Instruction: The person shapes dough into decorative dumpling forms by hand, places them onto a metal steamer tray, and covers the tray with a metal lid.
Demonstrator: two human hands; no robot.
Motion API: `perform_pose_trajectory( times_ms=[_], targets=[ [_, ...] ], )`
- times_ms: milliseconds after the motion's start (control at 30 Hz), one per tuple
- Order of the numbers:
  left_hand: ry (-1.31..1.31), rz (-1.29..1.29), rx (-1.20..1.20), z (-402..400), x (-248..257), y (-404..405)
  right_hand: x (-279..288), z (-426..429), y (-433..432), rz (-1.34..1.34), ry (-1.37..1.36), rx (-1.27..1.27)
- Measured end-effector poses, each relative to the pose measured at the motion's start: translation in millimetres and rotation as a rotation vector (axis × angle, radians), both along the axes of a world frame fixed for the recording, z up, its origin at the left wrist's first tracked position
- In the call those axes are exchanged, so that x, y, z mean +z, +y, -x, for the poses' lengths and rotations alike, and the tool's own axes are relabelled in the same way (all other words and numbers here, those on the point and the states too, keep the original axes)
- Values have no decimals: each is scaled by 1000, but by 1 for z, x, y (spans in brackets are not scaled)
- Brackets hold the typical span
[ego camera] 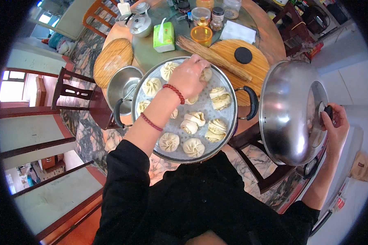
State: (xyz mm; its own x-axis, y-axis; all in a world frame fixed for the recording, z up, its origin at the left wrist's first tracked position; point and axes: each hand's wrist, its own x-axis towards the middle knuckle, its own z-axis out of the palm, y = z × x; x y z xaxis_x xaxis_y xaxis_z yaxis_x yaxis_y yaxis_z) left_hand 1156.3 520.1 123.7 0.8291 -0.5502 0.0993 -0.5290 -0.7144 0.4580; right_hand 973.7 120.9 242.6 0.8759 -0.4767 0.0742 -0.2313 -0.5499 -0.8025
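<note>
A round steamer pot (134, 92) with two black side handles stands before me, its perforated liner (199, 104) set with pleated buns (193, 147) and folded flower rolls (220, 98). My left hand (188, 76) reaches across to the far side of the liner. Its fingers curl beside a pleated bun (206, 74) there; whether they grip it is hidden. A domed stainless steel lid (279, 113) with a glass window stands tilted on its side at the right. My right hand (337, 125) holds it by the black knob (328, 114).
Left of the pot are a metal pot (115, 88) and a wooden board (113, 61). Behind lie a straw brush (214, 56), another round board (257, 69), a tissue pack (164, 36), a kettle (141, 26) and several jars. Wooden chairs (76, 92) flank the table.
</note>
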Motion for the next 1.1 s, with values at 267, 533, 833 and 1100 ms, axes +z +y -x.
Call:
perform_pose_trajectory(
  times_ms=[267, 533, 833, 1100],
  targets=[
    [54, 12, -155, -11, 1, 8, -1, -2, -1, -8, -18, -18],
    [-42, 32, -123, -3, -5, 12, -4, 0, -7, 8, 26, -8],
    [-85, 191, -70, 76, 45, 59, -4, 10, -16, 74, -32, 29],
    [29, 274, 97, 147, 36, 89, 5, 11, -14, 95, -31, 67]
  ],
)
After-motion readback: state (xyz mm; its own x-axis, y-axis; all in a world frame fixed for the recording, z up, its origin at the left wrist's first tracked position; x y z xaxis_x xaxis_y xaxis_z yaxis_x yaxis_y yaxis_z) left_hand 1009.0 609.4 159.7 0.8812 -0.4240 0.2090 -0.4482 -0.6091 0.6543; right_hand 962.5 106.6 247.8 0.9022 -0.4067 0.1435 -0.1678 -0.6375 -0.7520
